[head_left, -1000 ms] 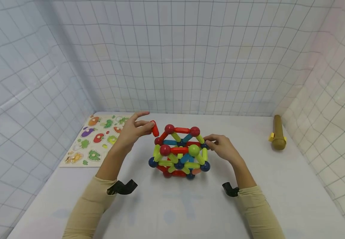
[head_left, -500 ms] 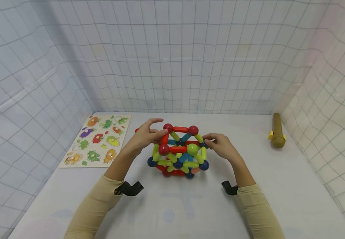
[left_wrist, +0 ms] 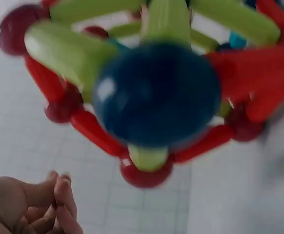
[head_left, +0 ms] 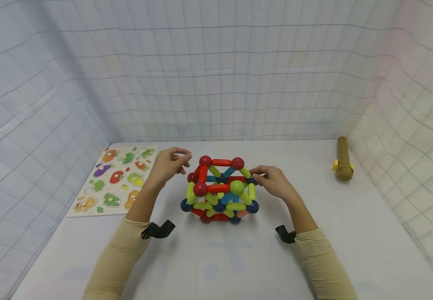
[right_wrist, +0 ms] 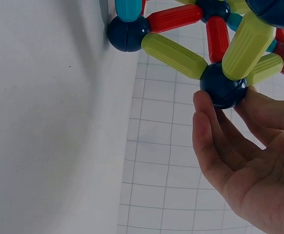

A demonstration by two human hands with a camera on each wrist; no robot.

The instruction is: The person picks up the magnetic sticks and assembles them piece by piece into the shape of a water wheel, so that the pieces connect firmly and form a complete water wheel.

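A toy model of magnetic balls and sticks point(head_left: 220, 206) in red, green and blue stands on the white table. A red stick point(head_left: 203, 173) joins two dark red balls at its upper left. My left hand point(head_left: 166, 166) hovers just left of the model, fingers loosely bent and nothing visible in them; in the left wrist view its thumb and finger tips point(left_wrist: 64, 187) lie close together, apart from the model. My right hand point(head_left: 272, 182) pinches a dark blue ball point(right_wrist: 223, 85) at the model's right corner, between thumb and fingers.
A vegetable picture puzzle board point(head_left: 105, 183) lies at the back left, partly behind my left forearm. An olive-brown tube with yellow side pieces point(head_left: 344, 160) lies at the back right. White grid-patterned walls point(head_left: 224, 83) enclose the table's back and sides.
The red stick in my left hand went onto the model's top left, between two red balls. My left hand then let go and drew back left. My right hand keeps its hold.
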